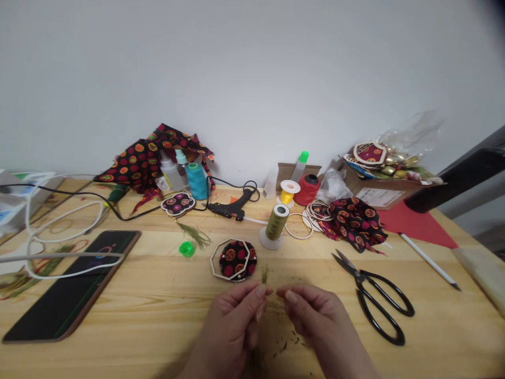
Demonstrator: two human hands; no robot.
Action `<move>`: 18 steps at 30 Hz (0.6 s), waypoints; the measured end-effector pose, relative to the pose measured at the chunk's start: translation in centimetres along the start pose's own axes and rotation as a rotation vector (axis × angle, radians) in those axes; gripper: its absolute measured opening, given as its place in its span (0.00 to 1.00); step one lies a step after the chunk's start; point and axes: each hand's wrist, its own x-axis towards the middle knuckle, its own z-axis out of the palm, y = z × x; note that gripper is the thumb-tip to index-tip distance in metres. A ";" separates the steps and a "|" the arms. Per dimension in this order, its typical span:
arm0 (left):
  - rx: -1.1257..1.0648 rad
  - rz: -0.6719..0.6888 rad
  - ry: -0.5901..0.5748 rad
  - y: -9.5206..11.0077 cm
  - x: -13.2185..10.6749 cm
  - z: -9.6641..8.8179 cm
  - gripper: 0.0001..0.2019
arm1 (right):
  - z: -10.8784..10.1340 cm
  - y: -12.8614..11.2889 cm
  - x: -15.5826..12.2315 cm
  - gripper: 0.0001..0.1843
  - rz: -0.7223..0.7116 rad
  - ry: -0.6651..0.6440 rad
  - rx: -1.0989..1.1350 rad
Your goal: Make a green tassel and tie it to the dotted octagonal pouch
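At the front middle, my left hand (240, 313) is closed, with thumb and forefinger pinching a small olive-green thread tassel (265, 273) whose loose ends point up. Close beside it, my right hand (310, 313) is also closed in a pinch, its fingertips a short gap away; what they hold, if anything, is too small to make out. Just beyond the hands lies a round patterned fabric piece (240, 260) with a wooden octagon frame (213, 263) over it. An olive thread spool (277, 223) stands upright behind my hands. Black-handled scissors (374, 295) lie partly spread at the right.
A phone (74, 289) and white cable (74, 273) lie left. Toward the wall are a glue gun (232, 205), teal thread cone (197, 181), yellow spool (289, 193), red cone (307, 190) and patterned cloth (355, 221). A green cap (187, 249) sits left of centre; a white pencil (430, 260) lies right.
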 end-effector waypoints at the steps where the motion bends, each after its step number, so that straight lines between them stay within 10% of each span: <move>1: 0.004 0.000 -0.007 -0.1 0.0 0.0 0.13 | 0.2 0.2 -0.1 0.18 0.029 0.000 0.051; 11: 0.172 0.047 -0.067 -0.4 -0.1 -0.4 0.14 | 0.5 -0.9 0.5 0.06 -0.269 -0.033 0.001; 18: 0.294 0.101 -0.019 0.2 0.2 -0.4 0.09 | -0.5 -2.2 -0.9 0.03 -0.618 -0.368 -0.438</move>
